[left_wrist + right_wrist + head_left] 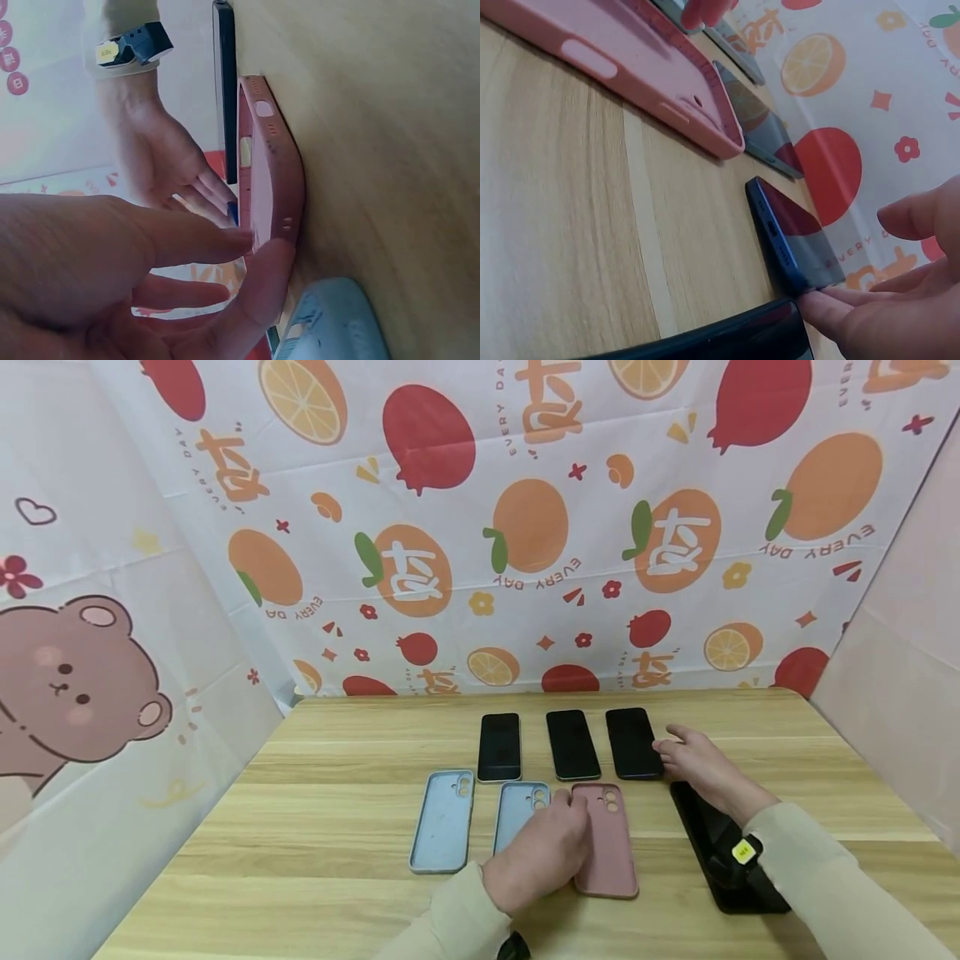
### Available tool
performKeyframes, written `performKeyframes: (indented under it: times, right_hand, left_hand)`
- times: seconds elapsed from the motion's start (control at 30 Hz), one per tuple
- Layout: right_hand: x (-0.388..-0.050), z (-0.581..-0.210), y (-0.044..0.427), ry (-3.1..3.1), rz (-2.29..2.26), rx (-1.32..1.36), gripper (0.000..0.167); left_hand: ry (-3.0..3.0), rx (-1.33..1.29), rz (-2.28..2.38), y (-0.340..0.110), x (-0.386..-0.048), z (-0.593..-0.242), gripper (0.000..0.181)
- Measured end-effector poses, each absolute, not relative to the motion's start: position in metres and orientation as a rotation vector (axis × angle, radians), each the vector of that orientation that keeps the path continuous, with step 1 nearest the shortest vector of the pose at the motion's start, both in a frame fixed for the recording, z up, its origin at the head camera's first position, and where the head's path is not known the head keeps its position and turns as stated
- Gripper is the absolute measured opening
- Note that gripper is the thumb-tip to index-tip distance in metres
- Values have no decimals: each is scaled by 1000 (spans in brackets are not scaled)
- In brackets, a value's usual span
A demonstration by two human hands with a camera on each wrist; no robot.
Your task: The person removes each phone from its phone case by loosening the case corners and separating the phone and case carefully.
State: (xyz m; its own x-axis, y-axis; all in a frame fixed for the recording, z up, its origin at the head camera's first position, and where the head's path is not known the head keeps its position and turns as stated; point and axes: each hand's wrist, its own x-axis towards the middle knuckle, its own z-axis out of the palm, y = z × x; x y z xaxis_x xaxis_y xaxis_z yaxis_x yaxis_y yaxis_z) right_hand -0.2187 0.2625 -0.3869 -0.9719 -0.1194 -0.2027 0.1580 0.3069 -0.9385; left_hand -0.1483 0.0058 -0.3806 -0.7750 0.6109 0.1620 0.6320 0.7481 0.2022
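Observation:
A pink phone case [607, 852] lies on the table with its hollow side up. My left hand [542, 853] pinches its left edge between thumb and index finger, which the left wrist view shows close up. Fingertips of my right hand [705, 768] touch the side of the rightmost dark phone [633, 745]; in the right wrist view the thumb stands apart from that phone [795, 240]. Left of the pink case are a light blue phone case [513, 814], partly covered by my left hand, and another blue case [442, 822].
Two more dark phones [500, 747] [573, 745] lie in the back row. A larger black flat object [701, 827] rests at the right, partly under my right forearm. Behind the wooden table [300, 827] hangs a fruit-print cloth [465, 568].

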Motion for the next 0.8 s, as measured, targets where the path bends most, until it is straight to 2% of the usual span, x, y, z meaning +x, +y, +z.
performKeyframes:
  times: [0.17,0.47,0.63,0.8]
  right_hand:
    - [-213,-384,264,2364,-1735,8,72]
    - [-186,-383,277,2550,-1675,-37,60]
    - [-164,-385,285,2760,-1479,-47,59]
    - [-141,-388,291,2942,-1281,-55,56]
  left_hand:
    - [-2828,-977,-358,8,-149,-378,21]
    - [-2768,-981,-538,15,-154,-376,22]
    - [-2879,-994,-893,25,-156,-373,30]
    - [-3026,-875,-1379,38,-157,-369,41]
